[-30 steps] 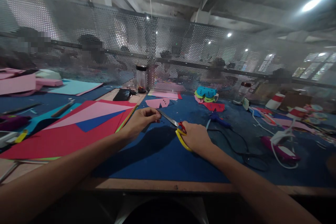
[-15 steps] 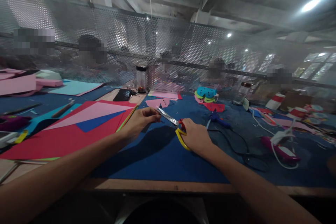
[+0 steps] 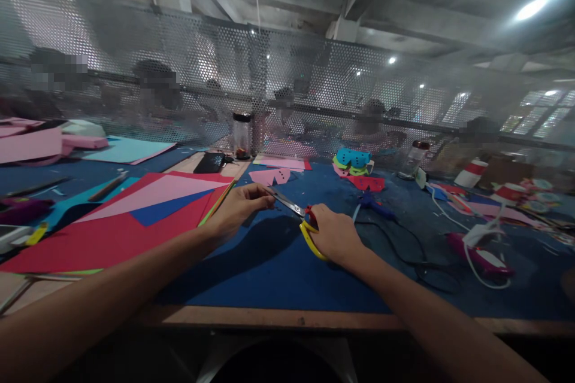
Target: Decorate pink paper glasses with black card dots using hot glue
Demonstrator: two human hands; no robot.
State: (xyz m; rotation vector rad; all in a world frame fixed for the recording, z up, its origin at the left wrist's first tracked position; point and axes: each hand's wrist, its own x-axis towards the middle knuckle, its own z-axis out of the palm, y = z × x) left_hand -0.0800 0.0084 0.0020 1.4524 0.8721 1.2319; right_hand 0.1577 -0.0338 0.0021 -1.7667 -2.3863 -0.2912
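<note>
Looks mid-snip to me: right hand (image 3: pixel 336 232) wrapped round the red-and-yellow scissors (image 3: pixel 287 203) at frame centre, left hand (image 3: pixel 242 204) pinching something too small to tell by their tips, dotted pink cutout (image 3: pixel 271 176) just above seemingly done, what's left unclear.

Paper sheets (image 3: pixel 135 245) lie left of the scissors (image 3: pixel 294 207) — a glue gun (image 3: pixel 378 207) to their right.

The head view looks forward and down across the table (image 3: pixel 233 315)
</note>
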